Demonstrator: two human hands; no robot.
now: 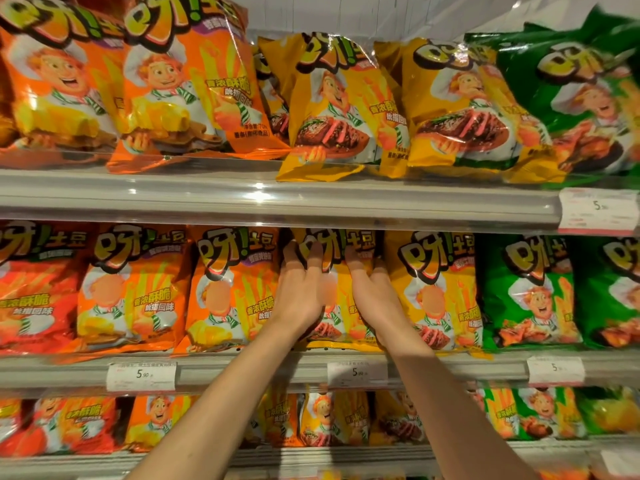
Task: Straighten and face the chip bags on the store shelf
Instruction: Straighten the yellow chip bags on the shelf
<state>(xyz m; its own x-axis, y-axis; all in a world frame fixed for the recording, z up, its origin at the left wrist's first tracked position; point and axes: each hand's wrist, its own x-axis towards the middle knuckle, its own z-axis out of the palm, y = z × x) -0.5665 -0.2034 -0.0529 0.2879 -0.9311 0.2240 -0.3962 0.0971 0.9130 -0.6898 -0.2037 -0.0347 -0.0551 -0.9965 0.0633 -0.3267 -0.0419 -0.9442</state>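
On the middle shelf a yellow steak-flavour chip bag stands upright between an orange bag and another yellow bag. My left hand lies flat on the left half of its front, fingers spread up to the logo. My right hand presses the bag's right half, fingertips curled at the top edge. Both hands cover most of the bag's face.
The top shelf holds orange, yellow and green bags, several tilted and overhanging the rail. Red bags stand at far left of the middle shelf, green bags at right. Price tags hang on the rail below. A lower shelf holds more bags.
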